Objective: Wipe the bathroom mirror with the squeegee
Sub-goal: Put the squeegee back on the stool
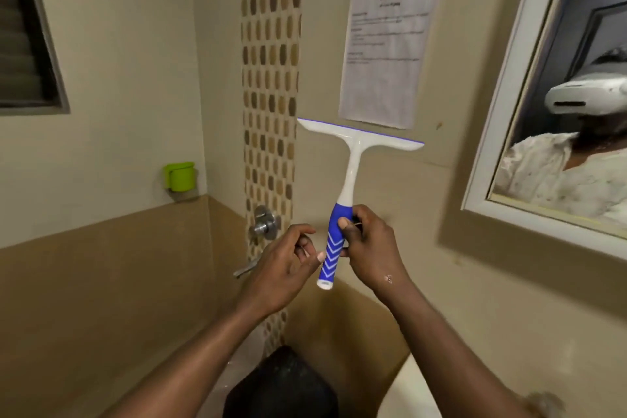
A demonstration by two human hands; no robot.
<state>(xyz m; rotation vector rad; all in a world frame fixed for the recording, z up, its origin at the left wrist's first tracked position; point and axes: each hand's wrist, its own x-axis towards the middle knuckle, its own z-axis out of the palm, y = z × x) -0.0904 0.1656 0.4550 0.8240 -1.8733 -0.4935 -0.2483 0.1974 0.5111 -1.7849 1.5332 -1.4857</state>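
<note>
One squeegee (342, 200) stands upright, blade up, left of the one mirror (563, 105) and apart from it. The right hand (369, 248) is clamped on its blue handle. The left hand (288, 265) touches the handle with its thumb, fingers loosely curled. One green cup (179, 176) sits on the left wall.

The scene is viewed from a single head-worn wide-angle camera, held close and faced forward at a wall corner, with the paper notice (390, 51) near centre and the framed mirror (529, 105) to its right, seen obliquely.
</note>
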